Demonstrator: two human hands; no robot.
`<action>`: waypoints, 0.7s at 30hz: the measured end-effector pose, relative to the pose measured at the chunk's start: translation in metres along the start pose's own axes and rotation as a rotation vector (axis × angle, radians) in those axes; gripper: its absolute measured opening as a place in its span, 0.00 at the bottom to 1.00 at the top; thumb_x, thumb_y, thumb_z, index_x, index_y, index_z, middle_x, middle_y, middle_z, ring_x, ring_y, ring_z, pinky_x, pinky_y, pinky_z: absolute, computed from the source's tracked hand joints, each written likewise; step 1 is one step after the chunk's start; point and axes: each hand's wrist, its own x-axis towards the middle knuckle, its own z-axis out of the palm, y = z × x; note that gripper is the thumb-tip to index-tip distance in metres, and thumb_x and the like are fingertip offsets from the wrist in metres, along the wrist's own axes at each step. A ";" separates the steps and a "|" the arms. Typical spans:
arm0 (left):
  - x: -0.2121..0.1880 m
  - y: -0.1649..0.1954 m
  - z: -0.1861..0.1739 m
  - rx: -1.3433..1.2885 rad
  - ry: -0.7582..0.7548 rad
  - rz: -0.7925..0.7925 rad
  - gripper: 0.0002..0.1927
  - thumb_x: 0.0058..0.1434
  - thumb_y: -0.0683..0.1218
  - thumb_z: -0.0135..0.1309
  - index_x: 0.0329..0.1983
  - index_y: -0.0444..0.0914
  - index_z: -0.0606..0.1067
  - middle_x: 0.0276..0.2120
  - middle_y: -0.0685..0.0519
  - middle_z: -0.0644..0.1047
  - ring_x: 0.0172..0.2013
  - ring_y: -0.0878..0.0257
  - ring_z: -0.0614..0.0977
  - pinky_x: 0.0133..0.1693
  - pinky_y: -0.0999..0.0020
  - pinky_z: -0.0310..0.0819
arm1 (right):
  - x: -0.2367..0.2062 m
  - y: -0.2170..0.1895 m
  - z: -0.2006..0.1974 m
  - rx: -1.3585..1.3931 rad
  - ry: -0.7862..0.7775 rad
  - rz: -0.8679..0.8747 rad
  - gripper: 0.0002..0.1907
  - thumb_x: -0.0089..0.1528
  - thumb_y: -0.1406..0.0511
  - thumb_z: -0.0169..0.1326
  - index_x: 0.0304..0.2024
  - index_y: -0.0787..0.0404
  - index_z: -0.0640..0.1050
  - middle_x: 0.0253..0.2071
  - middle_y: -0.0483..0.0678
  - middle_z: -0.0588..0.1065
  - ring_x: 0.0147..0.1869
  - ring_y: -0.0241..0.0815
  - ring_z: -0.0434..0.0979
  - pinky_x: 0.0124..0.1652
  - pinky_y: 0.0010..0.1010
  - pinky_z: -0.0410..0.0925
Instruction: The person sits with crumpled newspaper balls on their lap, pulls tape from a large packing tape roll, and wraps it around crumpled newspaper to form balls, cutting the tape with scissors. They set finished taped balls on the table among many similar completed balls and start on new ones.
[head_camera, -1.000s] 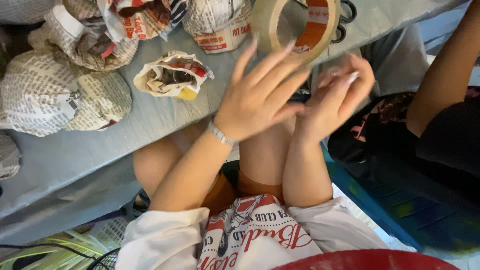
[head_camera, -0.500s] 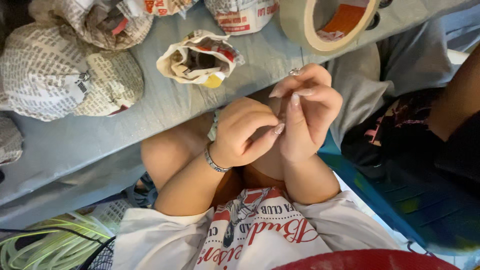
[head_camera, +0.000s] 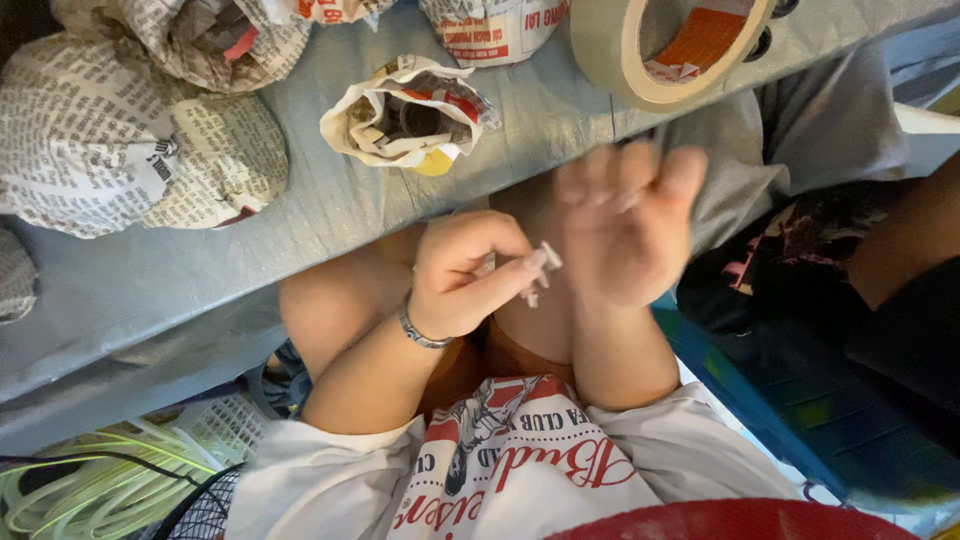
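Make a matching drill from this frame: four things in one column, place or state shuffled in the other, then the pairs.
Things
1. left hand
2. right hand
3. tape roll
4. open newspaper bundle

Place or state
A. on the grey table, top right, beige with an orange core
B. pinching a small pale scrap between fingertips
C. open, fingers spread, blurred by motion
D. on the table just beyond the hands, a dark thing inside and a yellow bit at its edge

Pairs: 1-B, 2-C, 3-A, 4-D
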 end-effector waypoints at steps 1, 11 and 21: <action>-0.002 0.000 -0.002 -0.007 0.013 0.022 0.05 0.70 0.38 0.55 0.36 0.32 0.75 0.31 0.50 0.79 0.28 0.66 0.82 0.30 0.74 0.72 | 0.006 -0.004 -0.003 -0.065 -0.015 -0.062 0.10 0.70 0.73 0.54 0.45 0.54 0.68 0.40 0.46 0.70 0.45 0.43 0.69 0.46 0.34 0.63; -0.012 -0.029 -0.008 -0.272 0.029 -0.161 0.05 0.71 0.39 0.54 0.38 0.33 0.73 0.31 0.54 0.76 0.28 0.71 0.75 0.31 0.76 0.67 | 0.055 -0.021 -0.008 -1.147 -0.918 -0.582 0.12 0.58 0.61 0.67 0.43 0.57 0.82 0.51 0.52 0.76 0.52 0.55 0.75 0.46 0.44 0.63; -0.018 -0.024 -0.012 -0.394 0.106 -0.216 0.04 0.67 0.39 0.53 0.42 0.33 0.72 0.39 0.51 0.79 0.38 0.69 0.76 0.40 0.74 0.69 | 0.051 -0.016 -0.001 -1.024 -0.772 -0.447 0.21 0.63 0.52 0.62 0.43 0.64 0.79 0.47 0.53 0.78 0.50 0.53 0.77 0.47 0.44 0.69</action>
